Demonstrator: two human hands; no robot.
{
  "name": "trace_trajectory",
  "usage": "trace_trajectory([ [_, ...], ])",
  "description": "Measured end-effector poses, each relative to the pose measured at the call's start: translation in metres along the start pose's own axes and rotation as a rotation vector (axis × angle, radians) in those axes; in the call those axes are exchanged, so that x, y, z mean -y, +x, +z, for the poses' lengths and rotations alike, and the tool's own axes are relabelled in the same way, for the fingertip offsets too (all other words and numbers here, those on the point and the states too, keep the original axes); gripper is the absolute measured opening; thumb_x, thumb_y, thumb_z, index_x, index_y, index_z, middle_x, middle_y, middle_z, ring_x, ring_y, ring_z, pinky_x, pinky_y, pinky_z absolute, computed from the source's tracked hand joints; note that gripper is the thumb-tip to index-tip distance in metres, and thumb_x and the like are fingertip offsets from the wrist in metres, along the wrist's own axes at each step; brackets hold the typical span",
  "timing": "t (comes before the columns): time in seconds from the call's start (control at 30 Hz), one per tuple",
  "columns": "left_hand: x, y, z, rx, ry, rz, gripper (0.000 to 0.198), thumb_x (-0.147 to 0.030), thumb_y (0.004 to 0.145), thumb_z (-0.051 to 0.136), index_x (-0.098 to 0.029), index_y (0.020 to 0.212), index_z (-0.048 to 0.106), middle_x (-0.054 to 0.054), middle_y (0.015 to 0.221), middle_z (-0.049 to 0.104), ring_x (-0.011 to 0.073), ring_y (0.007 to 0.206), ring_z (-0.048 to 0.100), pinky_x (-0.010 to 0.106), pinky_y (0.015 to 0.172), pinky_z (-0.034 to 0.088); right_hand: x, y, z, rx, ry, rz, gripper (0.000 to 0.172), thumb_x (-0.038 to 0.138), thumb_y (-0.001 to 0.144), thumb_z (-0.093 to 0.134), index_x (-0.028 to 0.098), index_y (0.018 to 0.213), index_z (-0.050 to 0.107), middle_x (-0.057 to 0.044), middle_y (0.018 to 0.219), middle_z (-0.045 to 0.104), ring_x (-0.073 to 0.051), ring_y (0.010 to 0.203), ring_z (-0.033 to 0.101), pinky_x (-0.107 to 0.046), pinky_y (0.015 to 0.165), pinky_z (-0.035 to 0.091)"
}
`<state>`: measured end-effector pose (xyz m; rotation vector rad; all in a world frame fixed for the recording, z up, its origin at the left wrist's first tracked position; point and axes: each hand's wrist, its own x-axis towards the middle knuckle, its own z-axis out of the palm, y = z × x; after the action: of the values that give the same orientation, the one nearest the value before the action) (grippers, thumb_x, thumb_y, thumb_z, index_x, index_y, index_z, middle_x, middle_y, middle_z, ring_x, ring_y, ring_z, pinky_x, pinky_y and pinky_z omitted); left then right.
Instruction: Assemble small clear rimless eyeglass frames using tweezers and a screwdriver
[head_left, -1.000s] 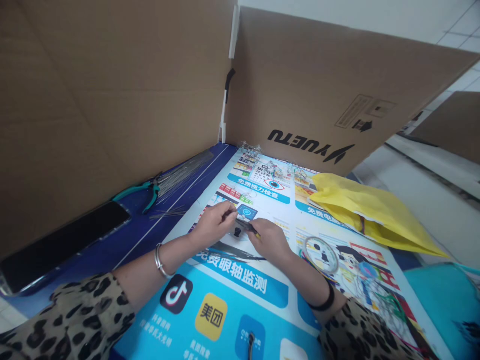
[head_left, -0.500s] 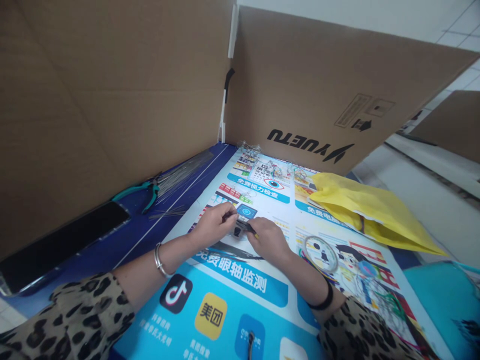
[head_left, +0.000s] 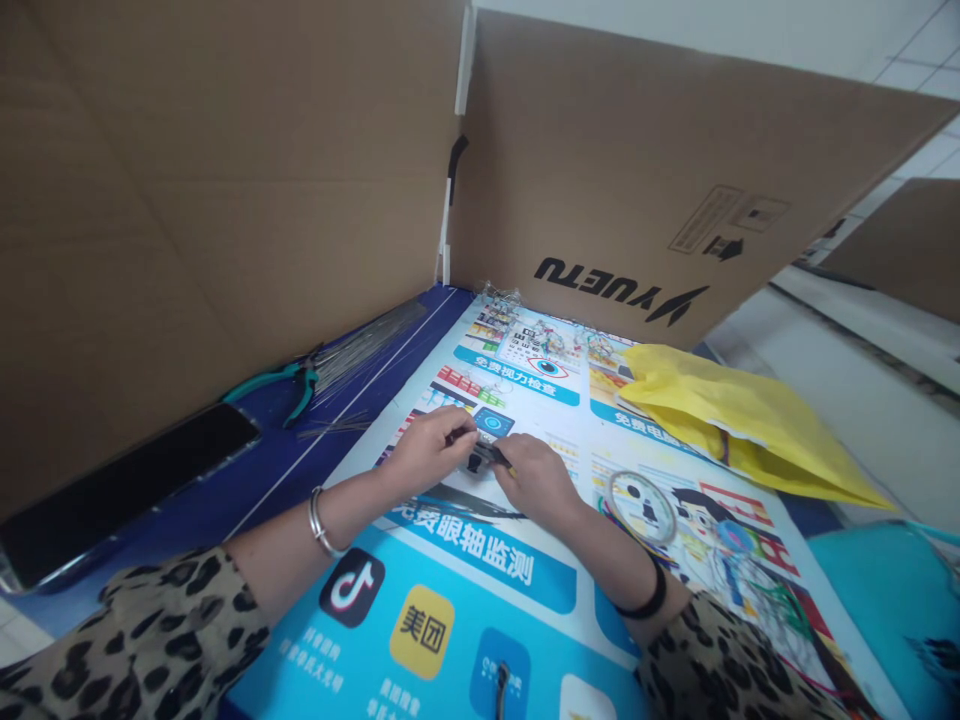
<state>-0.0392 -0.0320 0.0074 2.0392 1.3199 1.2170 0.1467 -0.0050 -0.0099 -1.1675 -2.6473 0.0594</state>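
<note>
My left hand (head_left: 431,450) is closed in a pinch over the printed sheet (head_left: 487,560). Whatever lies between its fingertips is too small to make out. In my right hand (head_left: 538,482) is a small dark tool (head_left: 491,453) that looks like pliers, with a bit of yellow at the grip. Its slim dark end points left and meets the left fingertips. Thin dark strands (head_left: 472,508) lie on the sheet just below the hands.
At left are teal-handled cutters (head_left: 300,390), a bundle of thin wires (head_left: 371,350) and a phone (head_left: 127,490). Cardboard panels (head_left: 637,170) stand behind. On the right are a yellow bag (head_left: 735,420), a wire coil (head_left: 641,508), tangled coloured wires (head_left: 780,610) and a teal pouch (head_left: 877,600).
My left fingers have shifted very slightly right along the tool's end. The right hand keeps its place and grip.
</note>
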Motion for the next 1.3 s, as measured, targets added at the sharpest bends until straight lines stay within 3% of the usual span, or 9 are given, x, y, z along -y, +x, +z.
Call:
trace_trajectory([
  [0.13, 0.0, 0.001, -0.001, -0.033, -0.018, 0.007, 0.011, -0.015, 0.078, 0.047, -0.017, 0.07, 0.054, -0.002, 0.069, 0.053, 0.0104, 0.069, 0.049, 0.023, 0.066, 0.037, -0.001, 0.0, -0.001, -0.026, 0.037, 0.006, 0.016, 0.023, 0.08, 0.048, 0.018, 0.089, 0.059, -0.007, 0.087, 0.062, -0.019, 0.084, 0.054, -0.029, 0.075, 0.041],
  [0.5, -0.001, 0.002, -0.004, 0.0, -0.104, -0.152, 0.019, -0.028, 0.084, 0.044, -0.017, 0.071, 0.052, -0.003, 0.065, 0.05, 0.0093, 0.064, 0.046, 0.021, 0.062, 0.037, -0.006, 0.002, 0.0, -0.051, 0.204, -0.025, 0.016, 0.026, 0.082, 0.046, 0.019, 0.087, 0.06, -0.005, 0.084, 0.063, -0.017, 0.08, 0.055, -0.028, 0.071, 0.041],
  [0.7, 0.001, 0.001, -0.002, -0.005, -0.171, -0.169, 0.014, -0.028, 0.084, 0.043, -0.017, 0.089, 0.051, -0.003, 0.07, 0.055, 0.0094, 0.064, 0.051, 0.022, 0.063, 0.041, -0.006, 0.003, -0.004, -0.046, 0.285, -0.01, 0.016, 0.026, 0.082, 0.047, 0.02, 0.087, 0.06, -0.004, 0.083, 0.063, -0.016, 0.078, 0.056, -0.027, 0.069, 0.042],
  [0.8, 0.008, 0.0, 0.001, -0.012, -0.173, -0.087, 0.018, -0.023, 0.085, 0.043, -0.018, 0.1, 0.051, -0.001, 0.077, 0.058, 0.0102, 0.07, 0.055, 0.023, 0.067, 0.044, -0.006, 0.003, -0.007, -0.042, 0.307, -0.014, 0.015, 0.025, 0.082, 0.047, 0.02, 0.087, 0.061, -0.004, 0.083, 0.064, -0.016, 0.078, 0.056, -0.026, 0.069, 0.042],
  [1.0, 0.017, 0.0, 0.0, 0.038, 0.028, 0.227, 0.026, -0.008, 0.083, 0.039, -0.02, 0.098, 0.058, 0.004, 0.091, 0.061, 0.0126, 0.088, 0.056, 0.026, 0.077, 0.045, -0.006, 0.003, -0.011, -0.023, 0.345, -0.028, 0.017, 0.025, 0.081, 0.048, 0.021, 0.089, 0.063, -0.003, 0.083, 0.064, -0.015, 0.079, 0.057, -0.025, 0.07, 0.042],
  [1.3, 0.013, 0.0, -0.005, -0.024, 0.338, 0.207, 0.023, -0.018, 0.085, 0.043, -0.022, 0.093, 0.063, 0.003, 0.088, 0.06, 0.0131, 0.082, 0.055, 0.025, 0.072, 0.044, -0.004, 0.002, -0.009, -0.023, 0.291, -0.022, 0.016, 0.024, 0.081, 0.048, 0.021, 0.088, 0.062, -0.003, 0.084, 0.063, -0.015, 0.08, 0.057, -0.026, 0.071, 0.042],
])
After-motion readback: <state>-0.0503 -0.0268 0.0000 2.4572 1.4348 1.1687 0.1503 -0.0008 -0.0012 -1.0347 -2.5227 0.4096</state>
